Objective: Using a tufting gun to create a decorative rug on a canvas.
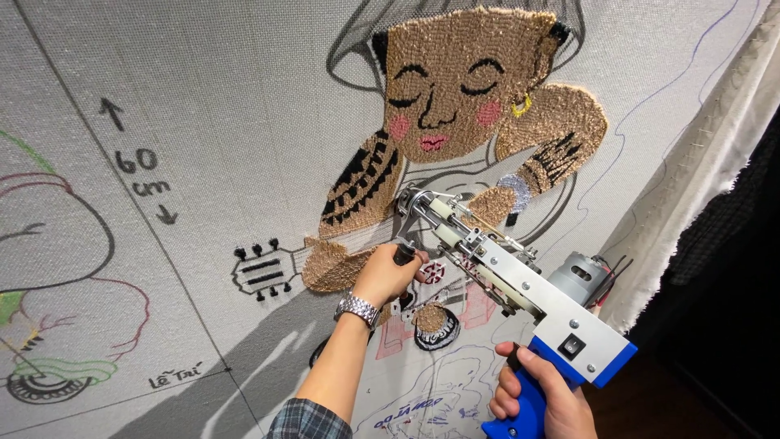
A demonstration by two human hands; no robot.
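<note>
A tufting gun [520,293] with a white metal frame, grey motor and blue grip points its needle tip at a stretched white cloth [244,122]. My left hand [388,272], with a silver wristwatch, grips the gun's black front handle close to the cloth. My right hand [540,398] holds the blue rear grip at the bottom of the view. On the cloth is a partly tufted picture of a figure in tan yarn [463,81] with black, pink and yellow details. The gun's tip sits just below that figure's chest area.
The cloth bears drawn outlines, an arrow mark and other coloured sketches at the left [49,244] and bottom. A drawn guitar head [264,272] lies left of my left hand. The cloth's raw edge [691,162] runs down the right, with dark space beyond it.
</note>
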